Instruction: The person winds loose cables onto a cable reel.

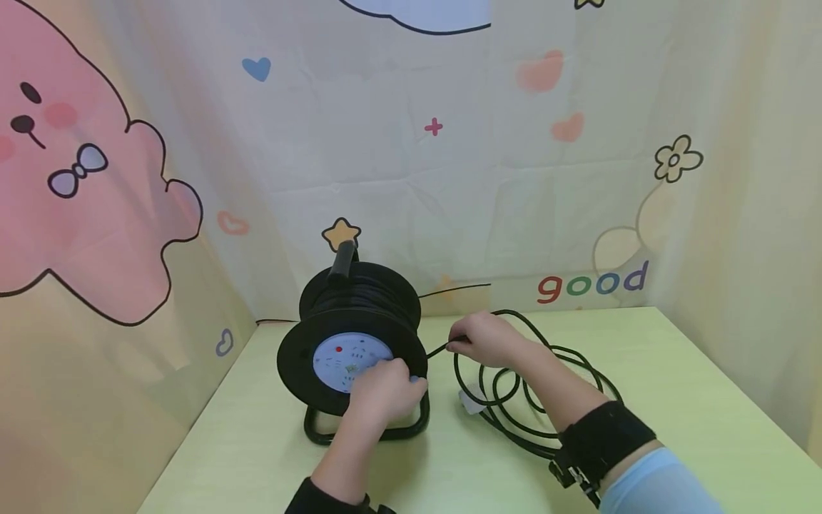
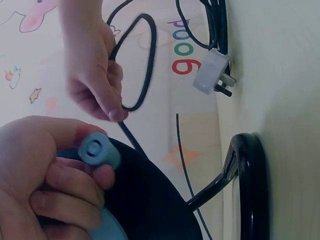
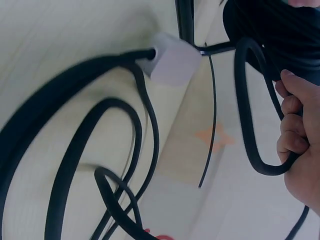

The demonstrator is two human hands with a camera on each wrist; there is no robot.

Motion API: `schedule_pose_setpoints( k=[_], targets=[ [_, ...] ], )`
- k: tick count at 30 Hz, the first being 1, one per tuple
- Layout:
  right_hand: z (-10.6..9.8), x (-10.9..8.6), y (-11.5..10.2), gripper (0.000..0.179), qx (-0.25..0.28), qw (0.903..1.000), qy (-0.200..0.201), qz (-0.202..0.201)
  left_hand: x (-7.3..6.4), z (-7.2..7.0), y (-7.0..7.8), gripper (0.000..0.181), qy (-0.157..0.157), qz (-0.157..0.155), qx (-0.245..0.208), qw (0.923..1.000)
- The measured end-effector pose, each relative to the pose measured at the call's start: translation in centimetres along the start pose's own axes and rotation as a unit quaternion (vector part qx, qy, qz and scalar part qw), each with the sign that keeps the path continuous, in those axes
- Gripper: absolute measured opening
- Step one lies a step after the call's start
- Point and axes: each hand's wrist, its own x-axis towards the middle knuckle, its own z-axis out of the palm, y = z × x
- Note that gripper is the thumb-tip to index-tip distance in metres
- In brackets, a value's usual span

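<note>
A black cable reel (image 1: 292, 368) with a pale blue socket face (image 1: 337, 353) stands upright on its tubular frame (image 1: 315, 428). My left hand (image 1: 379, 392) pinches the blue-grey crank knob (image 2: 102, 151) at the lower right of that face, thumb and fingers around it. To the right of the reel, my right hand (image 1: 484, 339) grips the black cable (image 1: 437, 351), which runs from its fingers to the drum. Black cable is wound on the drum behind the front disc. In the right wrist view, a loop of cable (image 3: 244, 110) hangs beside the gripping fingers.
Loose cable coils (image 1: 514, 421) lie on the pale green table (image 1: 225, 442), right of the reel, under my right forearm. A white plug (image 1: 472, 401) lies at their left side. A printed curtain (image 1: 385, 157) hangs behind the table. The reel's carry handle (image 1: 343, 260) rises on top.
</note>
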Motion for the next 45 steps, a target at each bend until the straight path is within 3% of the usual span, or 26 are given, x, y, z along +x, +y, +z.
schedule_pose_setpoints(
  k=[7, 16, 19, 24, 29, 33, 35, 38, 41, 43, 45],
  targets=[
    [0.7, 0.9, -1.0, 0.010, 0.006, 0.9992, -0.011, -0.038, -0.1, 0.2, -0.3, 0.025, -0.038, -0.010, 0.057, 0.9976],
    [0.8, 0.8, -1.2, 0.009, 0.004, 0.9992, -0.011, -0.039, -0.1, 0.2, -0.5, 0.026, -0.048, -0.008, 0.048, 0.9976],
    [0.7, 0.7, -1.1, 0.010, 0.001, 0.9994, -0.020, -0.029, -0.2, 0.1, -0.4, 0.026, -0.051, -0.006, 0.046, 0.9976],
    [0.1, 0.1, -0.3, 0.016, 0.033, 0.9975, -0.056, 0.029, -0.2, 0.1, -0.4, 0.026, -0.050, -0.008, 0.040, 0.9979],
    [-1.2, -1.3, 0.7, 0.023, 0.117, 0.9803, -0.120, 0.104, -0.3, 0.0, -0.3, 0.026, -0.046, -0.003, 0.033, 0.9984],
    [-2.1, -2.7, 1.1, 0.011, 0.155, 0.9629, -0.165, 0.147, -0.4, -0.1, -0.4, 0.026, -0.047, 0.001, 0.026, 0.9985],
    [-2.5, -3.4, 1.2, 0.017, 0.143, 0.9619, -0.176, 0.152, -0.5, -0.1, -0.4, 0.026, -0.048, 0.001, 0.024, 0.9986],
    [-2.9, -4.0, 1.2, 0.024, 0.105, 0.9692, -0.175, 0.138, -0.4, 0.0, -0.5, 0.026, -0.049, 0.004, 0.021, 0.9985],
    [-2.9, -4.3, 1.4, 0.015, 0.121, 0.9696, -0.156, 0.145, -0.3, 0.0, -0.6, 0.026, -0.052, 0.002, 0.018, 0.9985],
    [-2.7, -4.6, 1.7, 0.009, 0.192, 0.9565, -0.145, 0.165, -0.3, -0.1, -0.7, 0.026, -0.053, 0.000, 0.018, 0.9984],
    [-2.7, -4.8, 2.0, 0.010, 0.285, 0.9309, -0.123, 0.192, -0.4, -0.1, -0.7, 0.027, -0.055, -0.003, 0.019, 0.9983]
  ],
)
